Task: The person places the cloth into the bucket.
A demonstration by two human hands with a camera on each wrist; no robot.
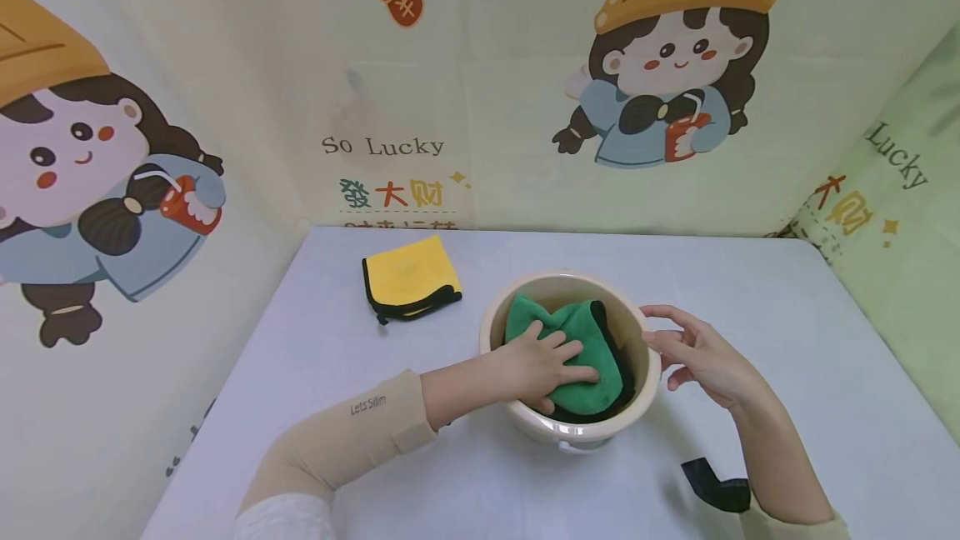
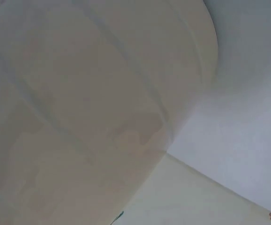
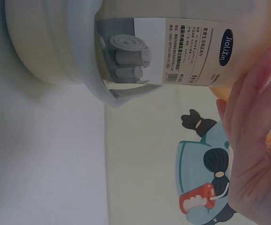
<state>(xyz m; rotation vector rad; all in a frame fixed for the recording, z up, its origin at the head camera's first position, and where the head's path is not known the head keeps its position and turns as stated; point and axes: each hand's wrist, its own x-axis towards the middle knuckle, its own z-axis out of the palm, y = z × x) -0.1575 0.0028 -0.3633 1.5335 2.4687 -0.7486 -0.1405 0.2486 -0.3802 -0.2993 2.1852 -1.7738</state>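
Left hand point(image 1: 542, 367) is inside the basin point(image 1: 491, 332), fingers straight and slightly spread, pressing flat on the green cloth point(image 1: 581, 348). No pinch, no curl round the fabric. The cloth lies bunched in the basin, a black edge showing along its right side, part of it under the palm.

Right hand point(image 1: 697, 350) is just outside the basin's right rim, fingers relaxed and loosely fanned, fingertips at or just off the rim (contact not resolvable from the head view). The right wrist view shows that hand point(image 3: 255, 140) open, fingers together, beside the basin wall, which carries a printed label point(image 3: 182, 51) there. It holds nothing.

The left wrist view is filled by the basin's cream outer wall point(image 2: 93, 108); no fingers visible in it.

The basin stands on the white table point(image 1: 787, 373), near the front centre. A folded yellow cloth point(image 1: 410, 277) with black trim lies on the table behind and to the left of the basin, well apart. The left forearm wears a beige sleeve point(image 1: 352, 432).
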